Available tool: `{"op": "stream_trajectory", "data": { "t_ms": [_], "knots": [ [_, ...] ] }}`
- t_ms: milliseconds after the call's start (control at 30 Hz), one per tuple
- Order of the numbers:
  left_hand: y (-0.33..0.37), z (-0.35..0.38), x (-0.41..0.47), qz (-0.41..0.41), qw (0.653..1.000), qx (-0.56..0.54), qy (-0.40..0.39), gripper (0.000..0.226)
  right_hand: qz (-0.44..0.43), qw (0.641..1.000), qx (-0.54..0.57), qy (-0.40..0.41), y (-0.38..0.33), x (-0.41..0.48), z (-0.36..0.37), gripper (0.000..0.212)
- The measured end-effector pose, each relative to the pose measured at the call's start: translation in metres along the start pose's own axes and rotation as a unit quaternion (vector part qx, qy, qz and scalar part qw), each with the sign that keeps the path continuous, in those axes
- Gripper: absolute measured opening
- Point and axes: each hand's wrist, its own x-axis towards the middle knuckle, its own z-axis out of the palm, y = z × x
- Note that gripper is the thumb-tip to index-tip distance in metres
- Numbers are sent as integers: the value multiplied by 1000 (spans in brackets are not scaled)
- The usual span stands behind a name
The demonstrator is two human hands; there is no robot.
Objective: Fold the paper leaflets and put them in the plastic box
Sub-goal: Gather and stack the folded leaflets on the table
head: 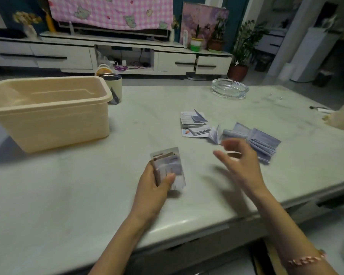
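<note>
While left hand (153, 186) pinches folded leaflet stack (170, 167) right of plastic box (48, 116), right hand (241, 162) hovers, fingers spread, over loose leaflets (263, 142) farther right; likely next: pick one, fold.

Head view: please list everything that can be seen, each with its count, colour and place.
table: one, pale marble, fills the foreground
box: one, beige, table left, nothing seen inside
leaflets: many, white and blue, two piles, table centre-right
stack: one, folded leaflets, white and blue, in left hand
ashtray: one, clear glass, table far side
tin: one, cream, behind box
cabinet: one, white, along back wall
blanket: one, pink check, above cabinet
plants: at least three, green, back right
bracelet: one, pink, right wrist
left hand: grips stack
right hand: open, blurred, near leaflets
</note>
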Motion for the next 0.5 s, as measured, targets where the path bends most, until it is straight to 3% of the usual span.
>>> {"op": "stream_trajectory", "data": {
  "t_ms": [67,100,167,233,367,500],
  "knots": [
    [2,-1,0,-8,1000,-27,4,29,-32,984,-139,105,20,30,-35,42],
    [2,0,-1,-6,1000,-23,-2,30,-43,966,-228,113,31,45,-50,55],
    [2,4,-4,-2,1000,-3,-19,30,-18,937,-343,56,47,71,-76,79],
    [1,6,-5,-1,1000,3,-27,28,38,930,-364,-19,55,91,-89,93],
    [-1,4,-3,-7,1000,-12,-9,28,137,935,-303,-123,62,106,-94,86],
    [-1,3,-2,-11,1000,-14,4,28,104,902,-380,-176,74,94,-84,67]
  ]
}}
